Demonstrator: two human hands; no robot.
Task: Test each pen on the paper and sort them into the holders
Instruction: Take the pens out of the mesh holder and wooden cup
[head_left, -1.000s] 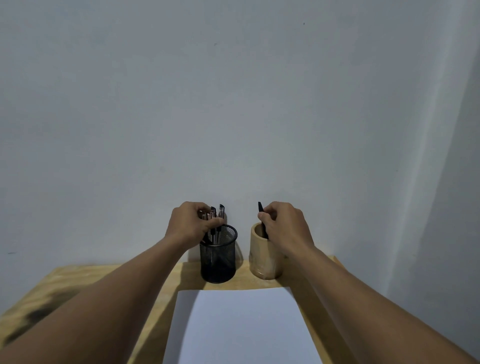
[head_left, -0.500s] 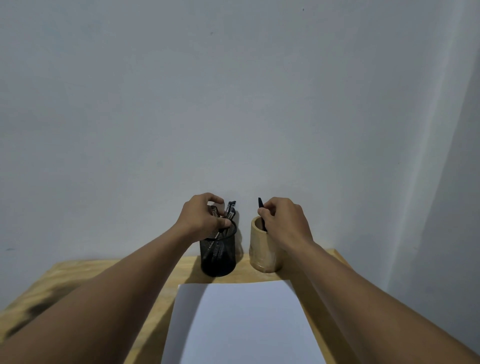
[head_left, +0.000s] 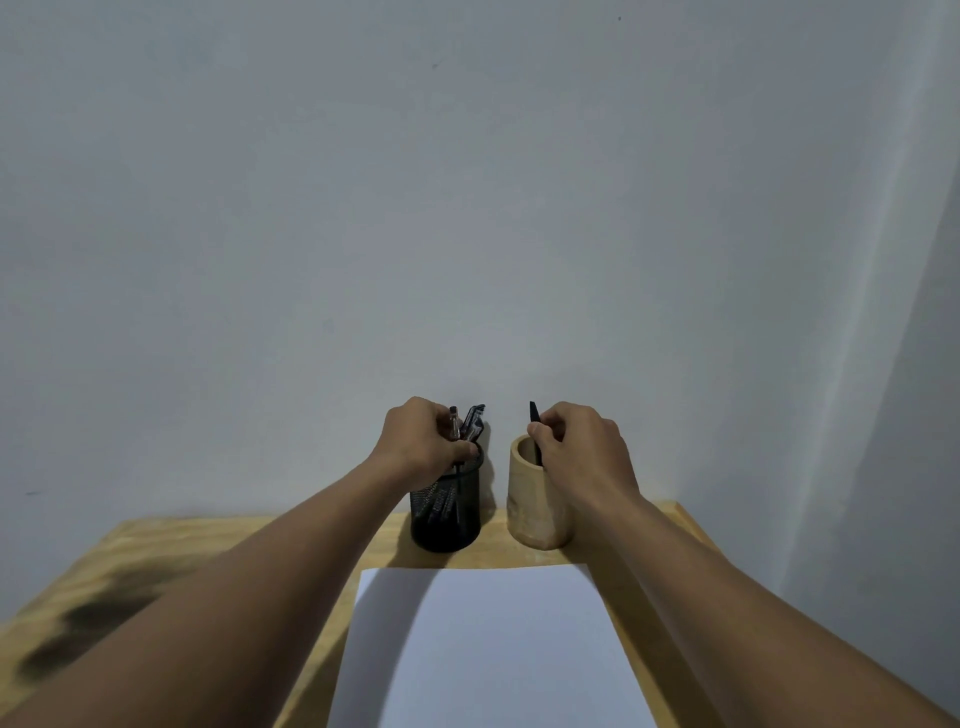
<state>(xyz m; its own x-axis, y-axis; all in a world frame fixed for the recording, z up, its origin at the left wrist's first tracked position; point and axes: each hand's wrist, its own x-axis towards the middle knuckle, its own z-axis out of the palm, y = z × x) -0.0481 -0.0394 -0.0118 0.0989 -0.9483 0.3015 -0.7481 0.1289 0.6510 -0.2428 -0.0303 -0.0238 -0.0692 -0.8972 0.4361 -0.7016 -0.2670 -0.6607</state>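
Note:
A black mesh holder (head_left: 445, 512) stands at the back of the wooden table, with several pens (head_left: 470, 420) sticking out of it. My left hand (head_left: 423, 441) is closed around those pens at the holder's rim. To its right stands a pale wooden holder (head_left: 530, 499). My right hand (head_left: 579, 444) pinches a black pen (head_left: 534, 415) that stands upright inside the wooden holder, its top poking above my fingers. A blank white sheet of paper (head_left: 488, 649) lies in front of both holders.
The wooden table (head_left: 130, 571) has a dark stain at its left. A plain grey wall rises right behind the holders, and a wall corner runs down on the right. Both forearms reach across the table on either side of the paper.
My left hand has shifted its grip on the pens in the mesh holder, and they now lean a little to the right. My right hand has stayed on the black pen.

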